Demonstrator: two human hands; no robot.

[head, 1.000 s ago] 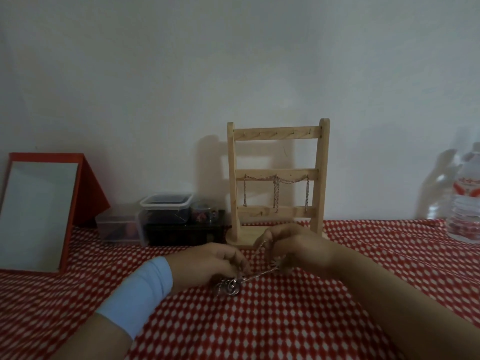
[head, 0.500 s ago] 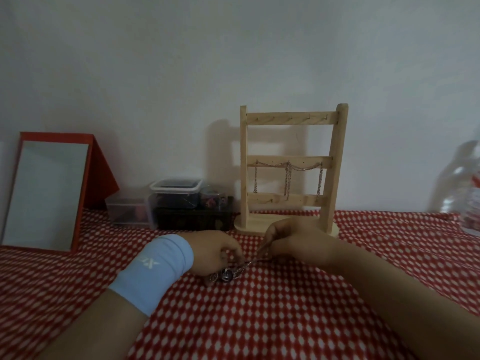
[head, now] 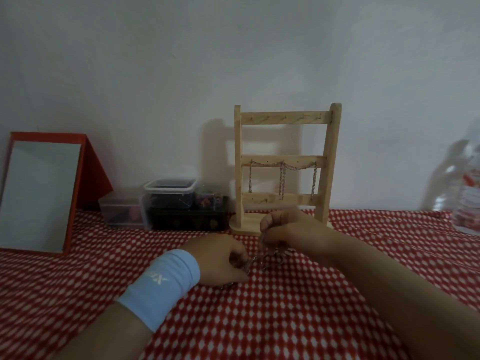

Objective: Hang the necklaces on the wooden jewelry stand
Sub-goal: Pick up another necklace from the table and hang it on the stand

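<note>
The wooden jewelry stand [head: 285, 118] rises against the wall, with three rails between two posts. Silver chains [head: 281, 168] hang in loops from hooks on its middle rail; the top rail's hooks are bare. Low over the cloth, just in front of the stand's base, my left hand [head: 220, 258] and my right hand [head: 293, 229] each pinch one end of a silver necklace [head: 255, 259]. The chain runs short and slack between them. More of it lies bunched under my left fingers, mostly hidden. A pale blue wristband is on my left wrist.
A red-framed mirror [head: 39, 193] leans at the left. Clear plastic boxes [head: 170, 193] and a dark box [head: 187, 219] sit left of the stand. A plastic water bottle [head: 467, 198] stands at the right edge. The red-and-white checked tablecloth [head: 259, 320] covers the table.
My hands have stayed close together on the necklace, the right one lifting slightly toward the stand's base. The view has shifted, so the stand sits a little further right.
</note>
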